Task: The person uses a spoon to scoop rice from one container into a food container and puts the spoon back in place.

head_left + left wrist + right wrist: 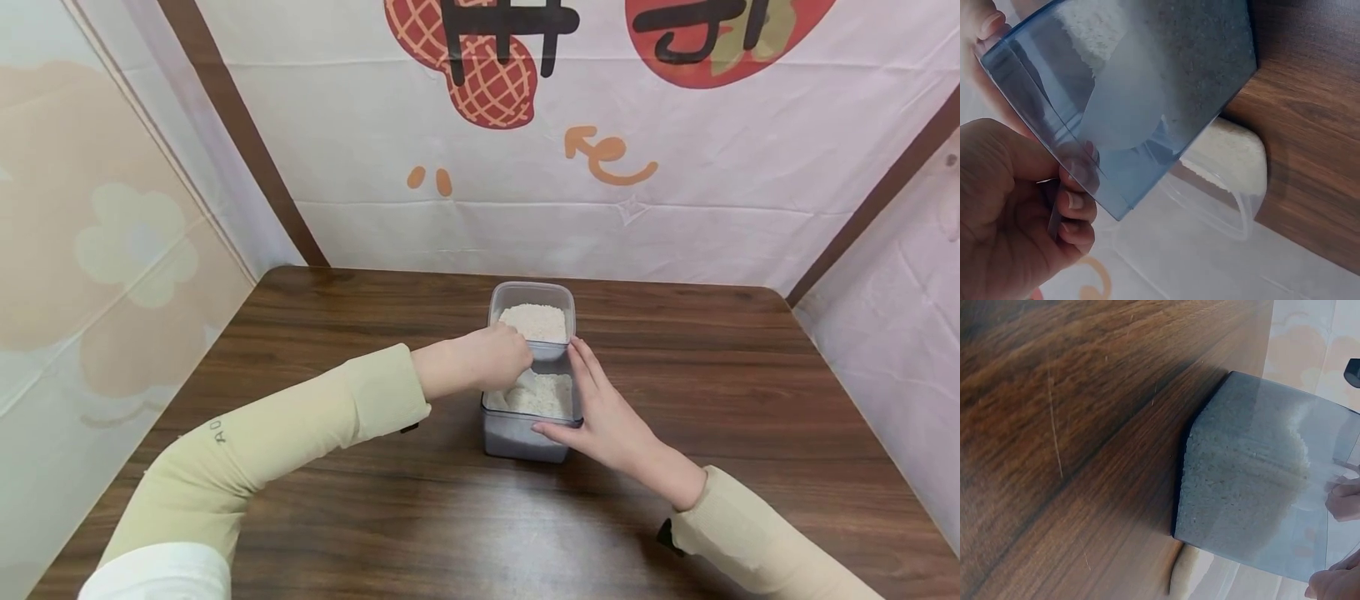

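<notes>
My left hand (504, 354) grips the thin handle of a translucent scoop (1125, 103). Its bowl dips into the white rice (549, 396) inside a bluish clear container (525, 437), showing through the wall in the left wrist view. At that container's right side rests my right hand (611, 421), thumb at the near rim and fingers extended along the side toward the back. Directly behind stands a second clear container (532, 289), holding a heap of white grain or powder (536, 321); my left knuckles overlap its near left edge in the head view.
Both containers stand on a dark wooden table (375, 517), toward its far edge. A printed fabric sheet (480, 225) hangs behind the table, with further sheets at the left and right sides.
</notes>
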Demonstrator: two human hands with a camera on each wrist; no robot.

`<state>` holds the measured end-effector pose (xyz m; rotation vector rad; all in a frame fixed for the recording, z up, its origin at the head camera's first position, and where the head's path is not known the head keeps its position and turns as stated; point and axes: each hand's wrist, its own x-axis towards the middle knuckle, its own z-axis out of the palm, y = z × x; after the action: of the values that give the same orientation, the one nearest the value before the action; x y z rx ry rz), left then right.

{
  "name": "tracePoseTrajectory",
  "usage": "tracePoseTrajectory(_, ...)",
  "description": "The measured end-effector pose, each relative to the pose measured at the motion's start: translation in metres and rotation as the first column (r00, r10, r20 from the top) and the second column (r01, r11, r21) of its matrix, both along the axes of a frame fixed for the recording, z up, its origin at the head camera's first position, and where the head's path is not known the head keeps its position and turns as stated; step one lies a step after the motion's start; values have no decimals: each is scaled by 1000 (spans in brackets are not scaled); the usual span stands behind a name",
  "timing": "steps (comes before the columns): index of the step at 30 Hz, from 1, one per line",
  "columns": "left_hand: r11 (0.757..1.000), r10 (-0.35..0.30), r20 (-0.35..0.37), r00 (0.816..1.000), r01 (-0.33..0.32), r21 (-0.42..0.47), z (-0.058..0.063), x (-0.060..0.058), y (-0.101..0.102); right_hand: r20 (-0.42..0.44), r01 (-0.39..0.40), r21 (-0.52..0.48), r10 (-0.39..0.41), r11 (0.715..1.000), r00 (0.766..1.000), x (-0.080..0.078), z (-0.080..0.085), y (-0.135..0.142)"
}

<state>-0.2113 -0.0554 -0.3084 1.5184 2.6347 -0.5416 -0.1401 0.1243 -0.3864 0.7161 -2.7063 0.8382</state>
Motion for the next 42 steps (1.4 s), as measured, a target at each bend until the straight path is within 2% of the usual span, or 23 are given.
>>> tracePoseTrajectory(8, 999, 23, 55, 998, -24, 27, -2, -7, 1, 14, 13, 7, -13, 1000, 1000, -1, 1, 1)
tracePoseTrajectory(18, 999, 43, 131, 990, -45, 12, -1, -9, -3, 25, 2, 0, -2, 1000, 1000, 0, 0, 0)
tracePoseTrajectory(22, 997, 74, 183, 980, -78, 13, 0, -9, -3, -7, -3, 4, 3, 1000, 1000, -1, -1, 0)
tracePoseTrajectory(27, 990, 137, 274, 952, -139, -12, -3, -15, -1, -30, -4, 7, 4, 1000, 1000, -1, -1, 0)
tracePoseTrajectory(28, 992, 115, 281, 953, -123, 12, -11, -21, -3, -29, -4, 6, 5, 1000, 1000, -1, -1, 0)
tracePoseTrajectory(30, 992, 115, 299, 947, -123, 8, -11, -22, -3, -22, -4, 5, 4, 1000, 1000, -1, 0, 0)
tracePoseTrajectory(34, 994, 100, 297, 950, -108, 12, -7, -18, -4, -17, -5, 2, 5, 1000, 1000, -1, 0, 0)
tracePoseTrajectory(35, 992, 123, 302, 945, -125, -12, 2, -12, -3, -19, -6, 3, 6, 1000, 1000, -1, -1, 0)
tracePoseTrajectory(36, 992, 124, 303, 945, -127, -10, 4, -11, -4, -20, -6, 5, 6, 1000, 1000, -2, -1, 0)
tracePoseTrajectory(42, 995, 94, 283, 955, -102, 13, 4, -9, -4, -16, 4, 8, -4, 1000, 1000, -1, 0, 0)
